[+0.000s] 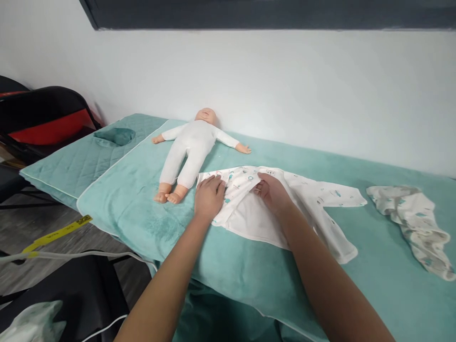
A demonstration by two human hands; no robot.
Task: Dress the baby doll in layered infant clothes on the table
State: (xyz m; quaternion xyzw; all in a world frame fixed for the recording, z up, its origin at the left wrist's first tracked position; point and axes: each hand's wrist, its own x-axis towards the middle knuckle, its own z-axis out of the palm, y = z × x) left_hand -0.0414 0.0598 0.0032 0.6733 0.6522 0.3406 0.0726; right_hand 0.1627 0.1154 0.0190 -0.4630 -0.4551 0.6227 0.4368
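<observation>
A white baby shirt (254, 223) with small teal and grey prints lies spread on the teal bed cover, its front partly folded open and one sleeve reaching right. My left hand (209, 195) rests flat on the shirt's left part, fingers stretched forward. Near the collar, my right hand (273, 191) pinches the edge of the shirt's front between thumb and fingers. A baby doll (194, 137) with a white cloth body lies on its back just beyond and left of the shirt, arms spread and feet toward me.
A crumpled printed baby garment (416, 223) lies at the right of the teal bed (374, 299). The quilted left section has a face hole (116, 137). Black and red chairs (53, 126) stand at left. A white cable (89, 254) runs near the bed's front edge.
</observation>
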